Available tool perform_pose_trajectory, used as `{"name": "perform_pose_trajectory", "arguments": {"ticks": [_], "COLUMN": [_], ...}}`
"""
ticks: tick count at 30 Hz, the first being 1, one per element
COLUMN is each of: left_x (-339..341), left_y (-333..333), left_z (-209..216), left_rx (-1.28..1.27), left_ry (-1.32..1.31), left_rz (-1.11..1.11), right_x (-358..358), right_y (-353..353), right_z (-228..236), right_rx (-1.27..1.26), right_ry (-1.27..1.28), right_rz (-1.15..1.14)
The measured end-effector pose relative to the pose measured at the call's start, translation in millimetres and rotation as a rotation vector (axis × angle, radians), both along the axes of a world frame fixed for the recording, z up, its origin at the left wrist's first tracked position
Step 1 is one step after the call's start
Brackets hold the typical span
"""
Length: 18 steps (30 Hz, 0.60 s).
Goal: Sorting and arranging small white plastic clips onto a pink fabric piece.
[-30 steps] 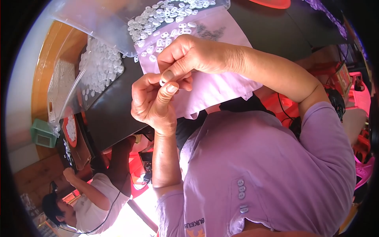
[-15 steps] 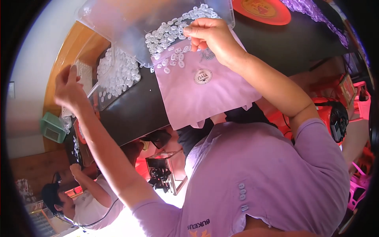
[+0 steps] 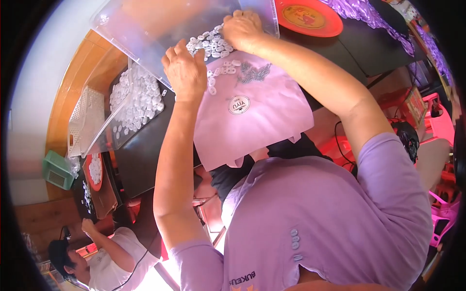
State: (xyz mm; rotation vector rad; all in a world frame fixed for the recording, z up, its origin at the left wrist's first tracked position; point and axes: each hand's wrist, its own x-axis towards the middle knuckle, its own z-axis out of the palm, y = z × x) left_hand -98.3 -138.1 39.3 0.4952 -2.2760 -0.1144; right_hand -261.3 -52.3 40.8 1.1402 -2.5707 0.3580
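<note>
My left hand is over the near left part of a pile of small white oval plastic pieces, its thumb and fingers apart. On the pile's far right side, my right hand bends its fingers down among the pieces. Its fingertips are hidden, and whatever they hold cannot be made out. The pile lies in a clear plastic tub. A pink cloth stretches from the tub over my lap, with several loose white pieces and a heap of thin grey metal bits on it.
Left of the tub, a second clear container holds many white pieces, beside a white basket and a green basket. A red round tray and purple shiny wrapping are at the far right. Another person sits at lower left.
My left hand has come right from beside the second container to the pile in the tub. My right hand has shifted slightly away and left, and the metal heap is now uncovered.
</note>
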Motion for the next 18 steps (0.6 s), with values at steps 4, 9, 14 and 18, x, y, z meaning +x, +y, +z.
{"name": "perform_pose_trajectory", "arguments": {"ticks": [4, 9, 14, 18], "left_x": [-16, -32, -34, -30], "left_y": [-10, -9, -23, -29], "left_z": [-17, -9, -25, -28], "left_rx": [0.084, 0.120, 0.168, 0.225], "left_ry": [-0.174, -0.242, -0.261, -0.222], "left_rz": [0.234, 0.218, 0.219, 0.184], "right_x": [2, -24, -21, 0], "right_y": [2, -8, -14, -25], "right_z": [-14, -14, -26, -25], "right_rx": [-0.086, -0.339, -0.151, -0.199], "right_ry": [-0.110, -0.069, -0.061, -0.239], "right_rz": [0.155, 0.192, 0.138, 0.303]}}
